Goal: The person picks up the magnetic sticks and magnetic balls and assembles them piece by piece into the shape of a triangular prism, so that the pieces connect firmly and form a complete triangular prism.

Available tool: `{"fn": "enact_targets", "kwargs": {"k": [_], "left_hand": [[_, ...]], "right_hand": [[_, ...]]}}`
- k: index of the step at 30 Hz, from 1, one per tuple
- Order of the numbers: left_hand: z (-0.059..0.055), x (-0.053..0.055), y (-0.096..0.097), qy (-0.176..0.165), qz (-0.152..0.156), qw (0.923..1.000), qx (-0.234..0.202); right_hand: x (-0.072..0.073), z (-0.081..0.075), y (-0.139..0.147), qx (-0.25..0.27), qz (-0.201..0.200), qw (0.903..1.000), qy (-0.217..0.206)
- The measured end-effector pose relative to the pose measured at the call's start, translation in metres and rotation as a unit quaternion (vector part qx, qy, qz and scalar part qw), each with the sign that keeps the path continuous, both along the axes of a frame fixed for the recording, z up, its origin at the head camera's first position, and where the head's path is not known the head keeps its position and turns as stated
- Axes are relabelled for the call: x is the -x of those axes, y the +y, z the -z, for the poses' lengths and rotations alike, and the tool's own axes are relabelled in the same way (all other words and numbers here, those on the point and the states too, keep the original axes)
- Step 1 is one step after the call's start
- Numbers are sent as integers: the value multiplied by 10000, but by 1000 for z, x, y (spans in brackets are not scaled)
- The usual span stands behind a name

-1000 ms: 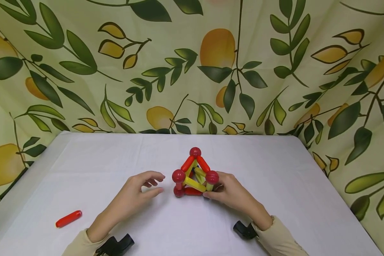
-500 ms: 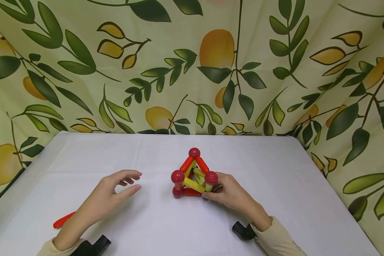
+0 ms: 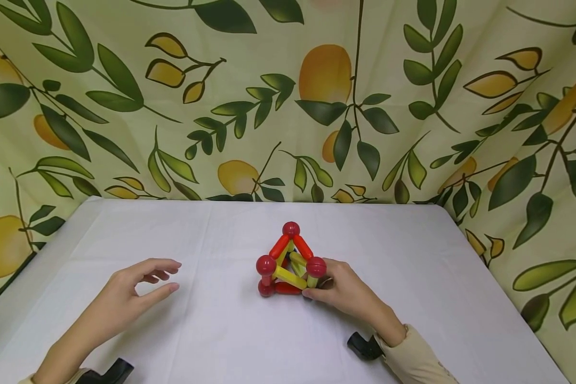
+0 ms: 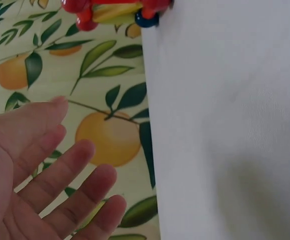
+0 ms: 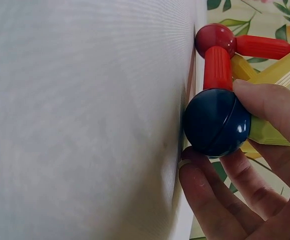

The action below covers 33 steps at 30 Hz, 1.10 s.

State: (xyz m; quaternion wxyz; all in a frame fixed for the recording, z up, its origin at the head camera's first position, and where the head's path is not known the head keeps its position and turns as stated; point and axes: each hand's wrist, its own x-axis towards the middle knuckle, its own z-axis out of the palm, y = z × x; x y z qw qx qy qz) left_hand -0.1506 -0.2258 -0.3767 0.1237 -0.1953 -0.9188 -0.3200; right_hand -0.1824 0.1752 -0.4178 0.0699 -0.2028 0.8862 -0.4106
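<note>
A ball-and-stick building-toy frame (image 3: 290, 277), made of red balls with red and yellow sticks, stands near the middle of the table in the head view. My right hand (image 3: 343, 285) grips its near right lower corner. There, in the right wrist view, thumb and fingers close around a dark blue ball (image 5: 217, 122), which a red stick (image 5: 217, 69) joins to a red ball (image 5: 215, 41). Well to the left of the frame, my left hand (image 3: 129, 293) hovers over the cloth, fingers loosely bent and holding nothing. In the left wrist view the frame shows only at the top edge.
A white cloth (image 3: 230, 330) covers the table. Behind it and at both sides hangs a leaf-and-fruit patterned curtain (image 3: 269, 48). Black wrist cameras sit at both cuffs, the right camera (image 3: 365, 346) low over the cloth.
My left hand has drawn away from the frame, leftward and slightly down. A loose red stick at the left, seen before, is now hidden behind the left forearm. The right hand keeps its grip.
</note>
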Motion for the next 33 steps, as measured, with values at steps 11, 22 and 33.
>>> {"fn": "enact_targets", "kwargs": {"k": [11, 22, 33], "left_hand": [[5, -3, -39, -419, 425, 9978, 305], [14, -5, -73, -1284, 448, 9865, 912], [23, 2, -97, -3572, -110, 9187, 1681]], "right_hand": [[0, 0, 0, 8, 17, 10000, -19], [1, 0, 0, 10, 20, 10000, -14], [-1, 0, 0, 42, -35, 10000, 9]]}}
